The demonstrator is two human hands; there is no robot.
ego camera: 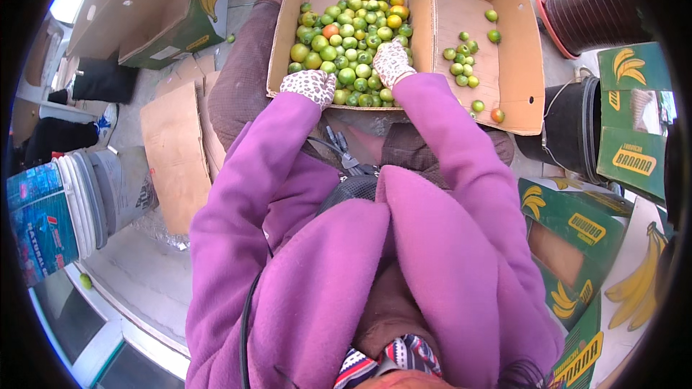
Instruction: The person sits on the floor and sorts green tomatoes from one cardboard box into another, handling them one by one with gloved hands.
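A cardboard box (pixel 284 32) in front of me holds many green tomatoes (pixel 328 53), a few of them turning yellow or orange. One redder tomato (pixel 330 31) lies among them. My left hand (pixel 309 86), in a spotted glove, rests with curled fingers at the box's near left corner. In a matching glove, my right hand (pixel 393 64) reaches down onto the tomatoes near the right wall. Its fingers are partly hidden, and whether either hand grips a tomato is not visible. The adjoining box (pixel 521 54) on the right contains fewer green tomatoes (pixel 463 58) and one reddish tomato (pixel 497 115).
Flattened cardboard (pixel 175 156) and stacked buckets (pixel 97 194) are on the left. A black bucket (pixel 573 124) and banana cartons (pixel 573 227) stand on the right, below a dark ribbed container (pixel 594 16). Another banana carton (pixel 173 27) sits at upper left.
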